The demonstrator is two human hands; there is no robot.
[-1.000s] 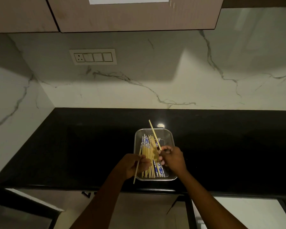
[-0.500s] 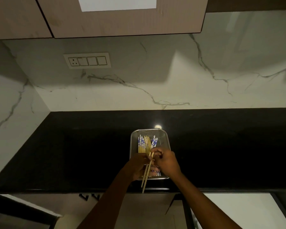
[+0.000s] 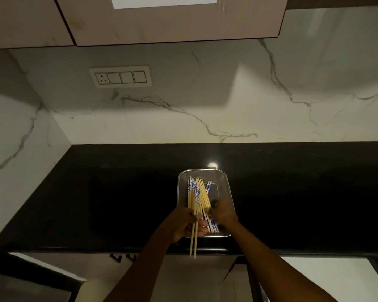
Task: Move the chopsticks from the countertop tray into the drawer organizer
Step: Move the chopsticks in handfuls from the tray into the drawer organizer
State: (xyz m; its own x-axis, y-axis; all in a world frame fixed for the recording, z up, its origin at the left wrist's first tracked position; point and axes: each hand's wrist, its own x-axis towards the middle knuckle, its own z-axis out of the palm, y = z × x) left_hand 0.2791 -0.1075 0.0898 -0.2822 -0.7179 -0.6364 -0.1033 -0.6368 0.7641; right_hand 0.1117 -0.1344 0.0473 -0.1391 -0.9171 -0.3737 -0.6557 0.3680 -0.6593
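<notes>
Most chopsticks lie in the metal tray at lower centre; the left hand grips two plain ones; the right hand pinches more in the pile; the drawer organizer is unseen, so the task looks barely begun.

1. The black countertop lies bare across the left and right of the frame, so my hands could pass there freely.
2. At lower centre, the metal tray stands in the way near the front edge.
3. My left hand and right hand crowd its near end.
4. The overhead cabinets close off the top of the frame.
</notes>
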